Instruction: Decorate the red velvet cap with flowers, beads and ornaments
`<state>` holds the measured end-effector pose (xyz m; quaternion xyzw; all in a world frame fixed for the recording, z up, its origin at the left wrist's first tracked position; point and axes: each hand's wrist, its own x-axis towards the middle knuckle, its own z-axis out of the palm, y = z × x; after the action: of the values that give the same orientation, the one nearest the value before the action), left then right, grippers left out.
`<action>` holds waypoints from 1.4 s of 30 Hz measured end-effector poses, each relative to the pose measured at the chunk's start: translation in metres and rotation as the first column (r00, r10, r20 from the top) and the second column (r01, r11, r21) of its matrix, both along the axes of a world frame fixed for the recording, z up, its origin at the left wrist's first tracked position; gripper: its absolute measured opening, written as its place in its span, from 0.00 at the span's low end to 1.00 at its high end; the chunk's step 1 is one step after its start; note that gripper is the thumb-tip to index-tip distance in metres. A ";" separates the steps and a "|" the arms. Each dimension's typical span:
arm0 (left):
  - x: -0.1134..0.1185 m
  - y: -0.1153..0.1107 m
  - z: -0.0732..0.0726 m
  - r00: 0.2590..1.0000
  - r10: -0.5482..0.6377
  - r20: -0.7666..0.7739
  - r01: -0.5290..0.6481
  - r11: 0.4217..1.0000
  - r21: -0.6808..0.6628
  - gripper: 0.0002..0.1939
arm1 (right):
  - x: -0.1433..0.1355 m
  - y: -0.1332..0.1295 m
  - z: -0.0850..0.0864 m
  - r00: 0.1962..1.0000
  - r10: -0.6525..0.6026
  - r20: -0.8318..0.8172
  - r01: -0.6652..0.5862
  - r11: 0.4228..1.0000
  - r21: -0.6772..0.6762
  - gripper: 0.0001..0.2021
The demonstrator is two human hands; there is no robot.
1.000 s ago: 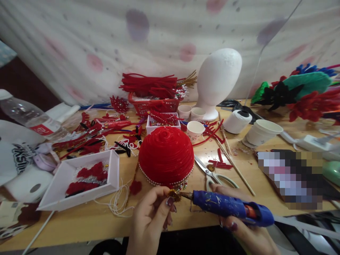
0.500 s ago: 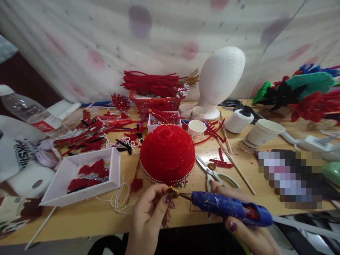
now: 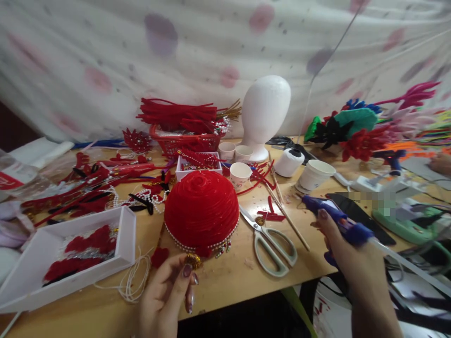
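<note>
My left hand [image 3: 169, 291] pinches a small gold ornament [image 3: 193, 261] between thumb and fingertips, just in front of the red dome-shaped cap [image 3: 201, 211]. White beads run round the cap's lower edge. On the right, my right hand [image 3: 347, 249] is wrapped round a blue glue gun [image 3: 338, 218], whose nozzle points to the left; a long pale glue stick trails from its back. Scissors [image 3: 275, 249] with pale handles lie on the table between my hands.
A white tray [image 3: 128, 234] holds red pieces at the left. Behind the cap stand a red basket [image 3: 183, 143], paper cups [image 3: 240, 174] and a foam head [image 3: 266, 108]. A phone [image 3: 366, 218] lies beside the glue gun. Another person's hand [image 3: 441, 164] shows at the far right edge.
My right hand has carried the glue gun away to the right, off the gold ornament. My left hand still pinches the ornament. The view has turned to the right.
</note>
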<state>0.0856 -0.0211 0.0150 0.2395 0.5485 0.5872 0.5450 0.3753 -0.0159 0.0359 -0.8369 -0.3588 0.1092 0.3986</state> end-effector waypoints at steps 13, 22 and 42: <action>-0.020 0.010 -0.016 0.976 0.100 0.193 -0.102 0.995 0.000 0.22 | -0.009 -0.043 -0.013 0.950 -0.105 0.296 0.129 0.990 -0.065 0.23; -0.019 0.022 -0.017 0.916 0.146 0.374 -0.190 0.978 0.084 0.14 | -0.112 0.000 -0.025 0.371 0.492 -0.787 -0.238 0.870 0.432 0.27; -0.015 0.038 0.013 0.928 -0.013 0.373 -0.075 0.973 0.220 0.14 | -0.142 0.046 0.008 -0.185 0.509 -0.840 -0.094 0.842 0.531 0.14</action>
<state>0.0704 0.0170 0.0282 0.1769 0.3672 0.6901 0.5981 0.2334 0.0304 0.0437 -0.2973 -0.1502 0.7250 0.6028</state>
